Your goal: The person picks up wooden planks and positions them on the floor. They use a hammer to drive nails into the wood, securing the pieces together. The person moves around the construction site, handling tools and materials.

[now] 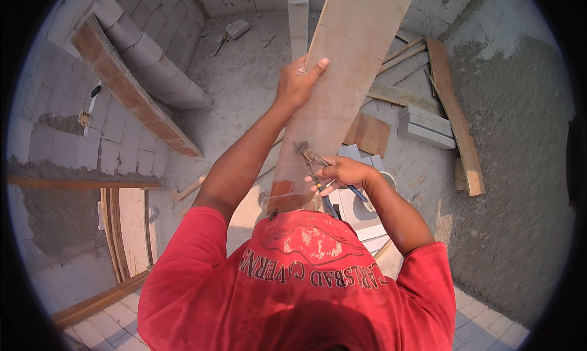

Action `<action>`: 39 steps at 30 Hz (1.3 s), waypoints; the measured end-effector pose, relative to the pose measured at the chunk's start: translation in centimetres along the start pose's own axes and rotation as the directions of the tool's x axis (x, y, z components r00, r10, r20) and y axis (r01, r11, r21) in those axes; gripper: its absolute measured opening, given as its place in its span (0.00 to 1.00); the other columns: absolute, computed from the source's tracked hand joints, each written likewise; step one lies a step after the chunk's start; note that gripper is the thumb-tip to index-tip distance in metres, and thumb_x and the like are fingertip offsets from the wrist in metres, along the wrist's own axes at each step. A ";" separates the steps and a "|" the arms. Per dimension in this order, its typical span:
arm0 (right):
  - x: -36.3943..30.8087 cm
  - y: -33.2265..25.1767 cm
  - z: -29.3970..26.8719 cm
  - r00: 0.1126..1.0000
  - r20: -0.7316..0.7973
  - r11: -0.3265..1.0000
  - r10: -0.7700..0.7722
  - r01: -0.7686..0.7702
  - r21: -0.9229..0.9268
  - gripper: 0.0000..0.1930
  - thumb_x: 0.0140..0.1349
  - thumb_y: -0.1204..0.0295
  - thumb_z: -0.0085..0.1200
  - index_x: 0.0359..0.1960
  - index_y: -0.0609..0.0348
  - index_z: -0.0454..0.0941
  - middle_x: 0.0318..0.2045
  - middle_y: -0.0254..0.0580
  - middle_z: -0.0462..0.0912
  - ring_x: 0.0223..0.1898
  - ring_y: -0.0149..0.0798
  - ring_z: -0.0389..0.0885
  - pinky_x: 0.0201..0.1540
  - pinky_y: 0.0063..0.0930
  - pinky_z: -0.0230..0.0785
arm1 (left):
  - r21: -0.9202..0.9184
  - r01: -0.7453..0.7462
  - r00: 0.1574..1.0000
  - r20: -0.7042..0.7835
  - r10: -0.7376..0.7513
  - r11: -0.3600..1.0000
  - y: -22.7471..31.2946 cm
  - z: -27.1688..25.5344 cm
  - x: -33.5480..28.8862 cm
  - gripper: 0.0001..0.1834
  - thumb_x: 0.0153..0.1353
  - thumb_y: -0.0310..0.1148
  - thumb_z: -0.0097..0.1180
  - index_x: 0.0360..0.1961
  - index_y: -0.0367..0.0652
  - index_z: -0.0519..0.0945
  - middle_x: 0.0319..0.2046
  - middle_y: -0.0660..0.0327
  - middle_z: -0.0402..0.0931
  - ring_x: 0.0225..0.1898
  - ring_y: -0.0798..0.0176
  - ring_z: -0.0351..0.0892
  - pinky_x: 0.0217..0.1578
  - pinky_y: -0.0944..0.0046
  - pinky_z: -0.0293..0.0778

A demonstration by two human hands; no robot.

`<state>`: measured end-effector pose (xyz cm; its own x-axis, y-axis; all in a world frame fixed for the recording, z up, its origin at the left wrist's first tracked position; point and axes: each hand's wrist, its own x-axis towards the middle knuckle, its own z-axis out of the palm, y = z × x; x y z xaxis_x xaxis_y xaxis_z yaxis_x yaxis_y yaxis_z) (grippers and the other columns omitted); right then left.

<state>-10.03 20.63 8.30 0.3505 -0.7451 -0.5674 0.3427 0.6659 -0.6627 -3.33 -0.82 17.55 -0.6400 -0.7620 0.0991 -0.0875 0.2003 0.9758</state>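
Note:
A long, wide wooden board (351, 63) runs from close to my body up past the top of the view. My left hand (298, 83) grips its left edge, thumb lying over the face. In my right hand (342, 172) is a pair of pincers (313, 158) with dark blue handles, spread apart. The jaws rest at a dark spot on the board's lower part; whether they hold a nail there is too small to tell. Below the jaws the board has a reddish-brown patch.
White blocks (426, 128) are stacked at right beside a long leaning plank (452, 112) and loose timber. Another plank (131, 82) leans on the block wall at left. A round bucket rim (389, 180) and pale blocks show behind my right wrist. Rough plaster (520, 167) covers the right wall.

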 end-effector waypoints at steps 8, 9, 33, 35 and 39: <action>2.1 -2.7 -1.3 0.988 0.005 0.842 0.152 -0.127 -0.524 0.18 0.74 0.69 0.45 0.62 0.60 0.67 0.39 0.40 0.83 0.34 0.37 0.83 0.36 0.33 0.78 | -0.020 -0.016 1.000 -0.007 0.016 1.000 -1.8 -0.7 -2.5 0.35 0.63 0.62 0.58 0.53 0.39 0.83 0.39 0.53 0.86 0.42 0.60 0.85 0.44 0.59 0.78; 2.6 -2.1 -1.1 0.993 0.002 0.858 0.121 -0.103 -0.503 0.19 0.74 0.68 0.45 0.63 0.59 0.67 0.36 0.38 0.81 0.32 0.36 0.81 0.35 0.32 0.77 | -0.010 -0.010 1.000 -0.016 0.010 1.000 -2.0 -1.3 -2.6 0.35 0.63 0.62 0.58 0.53 0.38 0.83 0.39 0.53 0.86 0.42 0.60 0.85 0.45 0.59 0.77; -13.3 30.7 -24.0 0.556 -0.720 0.906 0.414 -0.329 0.266 0.19 0.61 0.81 0.52 0.55 0.75 0.71 0.49 0.64 0.80 0.41 0.67 0.85 0.30 0.68 0.82 | 0.366 -0.015 0.978 -0.189 0.090 0.931 -10.2 -6.8 -5.4 0.28 0.66 0.50 0.63 0.52 0.33 0.82 0.42 0.54 0.86 0.43 0.63 0.82 0.47 0.63 0.75; -12.4 31.6 -24.1 0.550 -0.731 0.912 0.405 -0.299 0.280 0.22 0.61 0.79 0.51 0.57 0.77 0.71 0.52 0.66 0.79 0.43 0.68 0.84 0.29 0.69 0.81 | 0.314 -0.022 0.979 -0.188 0.085 0.949 -11.1 -9.0 -6.5 0.28 0.66 0.50 0.63 0.52 0.33 0.82 0.41 0.54 0.86 0.43 0.64 0.82 0.47 0.63 0.75; -11.7 37.6 -24.8 0.527 -0.727 0.884 0.439 -0.111 0.454 0.20 0.68 0.73 0.41 0.56 0.76 0.71 0.52 0.62 0.79 0.44 0.64 0.84 0.31 0.68 0.83 | 0.388 0.025 0.992 -0.127 0.026 0.921 -11.6 -10.3 -9.1 0.27 0.67 0.49 0.62 0.50 0.32 0.82 0.39 0.54 0.86 0.41 0.65 0.82 0.45 0.64 0.76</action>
<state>-22.88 53.39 -22.10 -0.2988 -0.1275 -0.9458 0.6595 0.6887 -0.3012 11.42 -2.57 7.30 -0.5401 -0.8284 0.1485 -0.3932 0.4044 0.8258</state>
